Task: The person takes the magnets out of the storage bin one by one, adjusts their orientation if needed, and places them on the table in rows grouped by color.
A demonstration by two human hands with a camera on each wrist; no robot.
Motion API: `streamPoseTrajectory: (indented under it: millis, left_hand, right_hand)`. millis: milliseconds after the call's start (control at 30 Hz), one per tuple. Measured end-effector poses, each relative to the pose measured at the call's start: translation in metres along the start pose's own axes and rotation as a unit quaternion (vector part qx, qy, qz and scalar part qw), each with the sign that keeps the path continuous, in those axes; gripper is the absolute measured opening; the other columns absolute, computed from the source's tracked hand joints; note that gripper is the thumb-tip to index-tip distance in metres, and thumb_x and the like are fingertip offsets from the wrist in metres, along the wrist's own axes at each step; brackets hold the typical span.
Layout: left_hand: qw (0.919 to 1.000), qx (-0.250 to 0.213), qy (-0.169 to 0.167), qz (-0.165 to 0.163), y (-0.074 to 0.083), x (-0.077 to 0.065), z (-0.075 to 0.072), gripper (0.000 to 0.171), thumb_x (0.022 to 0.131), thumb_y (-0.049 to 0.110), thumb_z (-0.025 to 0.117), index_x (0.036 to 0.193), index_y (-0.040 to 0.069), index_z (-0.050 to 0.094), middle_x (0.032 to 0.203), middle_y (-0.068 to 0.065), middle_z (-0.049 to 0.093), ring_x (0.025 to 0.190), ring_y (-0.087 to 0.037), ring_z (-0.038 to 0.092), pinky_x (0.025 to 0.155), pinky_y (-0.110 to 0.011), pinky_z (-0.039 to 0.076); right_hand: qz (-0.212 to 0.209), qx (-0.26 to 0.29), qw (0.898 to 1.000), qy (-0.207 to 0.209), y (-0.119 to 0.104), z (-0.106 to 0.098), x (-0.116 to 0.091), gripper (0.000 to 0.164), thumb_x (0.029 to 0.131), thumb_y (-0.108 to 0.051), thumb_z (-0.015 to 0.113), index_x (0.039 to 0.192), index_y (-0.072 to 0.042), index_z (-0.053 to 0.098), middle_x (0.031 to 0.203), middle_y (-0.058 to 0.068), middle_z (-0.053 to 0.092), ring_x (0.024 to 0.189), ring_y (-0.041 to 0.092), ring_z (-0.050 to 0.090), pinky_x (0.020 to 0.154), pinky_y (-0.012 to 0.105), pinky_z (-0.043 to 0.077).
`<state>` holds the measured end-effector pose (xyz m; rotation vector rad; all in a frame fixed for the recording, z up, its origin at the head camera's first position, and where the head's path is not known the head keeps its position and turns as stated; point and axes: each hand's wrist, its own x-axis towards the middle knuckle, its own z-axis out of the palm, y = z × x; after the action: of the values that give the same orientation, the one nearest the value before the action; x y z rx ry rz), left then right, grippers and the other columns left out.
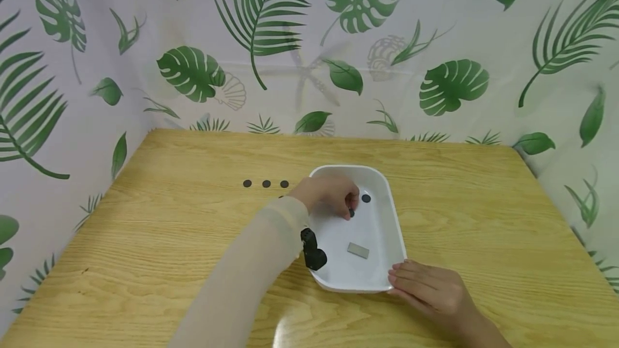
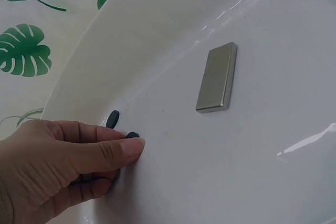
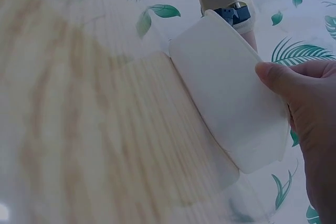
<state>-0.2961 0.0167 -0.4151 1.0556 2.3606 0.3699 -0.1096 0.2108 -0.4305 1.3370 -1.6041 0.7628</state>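
Disc [image 1: 352, 212] sits inside tray rim [image 1: 396, 219] (left hand [image 1: 335, 195] pinching)

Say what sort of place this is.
Probably an indoor tabletop workspace, perhaps set up for recording: a wood-grain table, a leaf-printed backdrop behind it, and a white tray on the table.

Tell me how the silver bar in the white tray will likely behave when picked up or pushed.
The silver bar is probably stiff and heavy for its size, judging by its solid, metallic look. Lying on a broad flat face, it seems unlikely to roll or tip. A push may slide it easily, since the white tray looks glossy.
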Motion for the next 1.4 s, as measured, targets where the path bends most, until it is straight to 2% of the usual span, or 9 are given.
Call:
streamPoseTrajectory:
  millis: [133,400,600,867,1000,1100,1267,1400]
  left_hand:
    - [0.9999,-0.011,0.0,-0.002,0.001,0.001,0.0,0.013,0.083,0.021,0.074,0.086,0.015,0.063,0.084,0.004,0.059,0.08,-0.01,0.051,0.071,-0.02,0.041]
    - [0.9987,0.041,0.025,0.019,-0.005,0.007,0.004,0.011,0.088,0.027,0.066,0.093,0.017,0.064,0.088,0.006,0.06,0.082,-0.009,0.052,0.074,-0.02,0.042]
    - [0.998,0.025,0.045,0.037,-0.003,0.007,-0.001,0.016,0.089,0.026,0.064,0.099,0.013,0.063,0.092,0.004,0.061,0.083,-0.009,0.052,0.075,-0.018,0.043]
    - [0.9975,-0.001,0.044,0.055,0.008,-0.007,-0.016,0.014,0.085,0.022,0.066,0.094,0.012,0.064,0.089,0.003,0.063,0.079,-0.009,0.053,0.071,-0.018,0.043]
    - [0.996,-0.026,0.064,0.057,0.005,-0.013,-0.017,0.012,0.085,0.025,0.067,0.092,0.016,0.064,0.087,0.005,0.062,0.078,-0.007,0.053,0.07,-0.018,0.044]
    - [0.9909,-0.073,0.09,0.067,0.001,-0.017,-0.015,0.012,0.085,0.026,0.068,0.092,0.017,0.065,0.087,0.005,0.062,0.078,-0.007,0.054,0.07,-0.019,0.045]
    - [0.972,-0.171,0.127,0.099,-0.005,-0.024,-0.011,0.014,0.083,0.02,0.071,0.094,0.011,0.066,0.089,0.001,0.064,0.081,-0.009,0.057,0.074,-0.019,0.048]
    - [0.9592,-0.215,0.148,0.11,-0.009,-0.033,-0.009,0.015,0.083,0.015,0.071,0.095,0.008,0.066,0.089,-0.001,0.064,0.08,-0.011,0.057,0.073,-0.02,0.049]
  right_hand:
    - [0.005,0.002,1.0,-0.001,0.0,0.0,-0.001,0.018,0.086,-0.014,0.069,0.079,0.001,0.075,0.077,0.015,0.072,0.063,0.024,0.069,0.073,0.028,0.055]
    - [0.019,-0.007,1.0,-0.005,-0.001,0.002,-0.005,0.018,0.086,-0.015,0.069,0.081,0.002,0.075,0.079,0.015,0.072,0.065,0.024,0.069,0.076,0.029,0.055]
    - [0.027,-0.008,1.0,-0.009,-0.002,0.002,-0.004,0.019,0.087,-0.015,0.069,0.08,0.002,0.074,0.079,0.015,0.072,0.066,0.024,0.069,0.078,0.028,0.054]
    - [0.038,-0.002,0.999,-0.012,-0.003,0.001,-0.006,0.019,0.086,-0.015,0.069,0.081,0.002,0.075,0.081,0.014,0.072,0.068,0.024,0.069,0.08,0.028,0.053]
    - [0.038,0.003,0.999,-0.012,-0.002,0.001,-0.006,0.018,0.086,-0.014,0.069,0.081,0.002,0.075,0.081,0.015,0.072,0.069,0.025,0.069,0.081,0.028,0.053]
    - [0.036,-0.003,0.999,-0.009,-0.003,0.0,-0.004,0.019,0.087,-0.015,0.069,0.08,0.003,0.074,0.08,0.015,0.072,0.067,0.025,0.069,0.082,0.028,0.053]
    - [0.035,-0.012,0.999,-0.002,-0.003,0.0,0.001,0.021,0.088,-0.015,0.068,0.078,0.003,0.074,0.077,0.015,0.072,0.065,0.025,0.068,0.084,0.027,0.052]
    - [0.036,-0.009,0.999,0.0,-0.003,0.0,0.001,0.021,0.087,-0.015,0.068,0.078,0.003,0.074,0.078,0.015,0.072,0.066,0.025,0.068,0.084,0.027,0.052]
